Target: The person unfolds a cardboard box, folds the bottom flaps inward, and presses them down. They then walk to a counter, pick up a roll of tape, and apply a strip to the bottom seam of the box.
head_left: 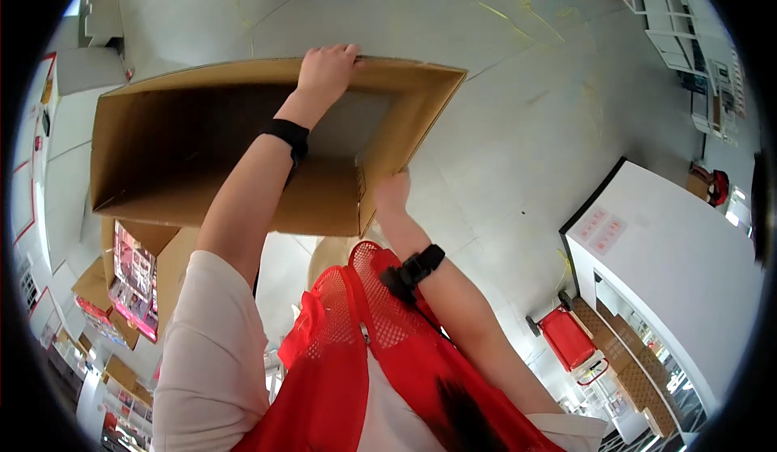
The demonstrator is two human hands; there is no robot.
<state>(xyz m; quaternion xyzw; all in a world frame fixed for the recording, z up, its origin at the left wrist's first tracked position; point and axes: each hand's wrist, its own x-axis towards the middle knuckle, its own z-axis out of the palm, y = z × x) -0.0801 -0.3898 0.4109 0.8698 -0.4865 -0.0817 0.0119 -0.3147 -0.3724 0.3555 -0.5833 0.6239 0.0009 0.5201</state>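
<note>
A large brown cardboard box (307, 201) is held up in front of my body, its open side facing me, with nothing visible inside apart from shadow. My left hand (328, 72) reaches across the opening and grips the far top edge, the fingers curled over the rim. At the near right corner, my right hand (392, 193) is closed on the box's side edge, its fingertips partly hidden. Black bands are on both wrists. I wear a red mesh vest (340, 355) over a white shirt.
Open cartons with pink packages (133, 282) stand at the left, below the box. A white counter (664, 250) with a dark edge is at the right, beside a red cart (566, 339). White shelving (672, 31) stands at the upper right. Grey floor (518, 120) shows yellow marks.
</note>
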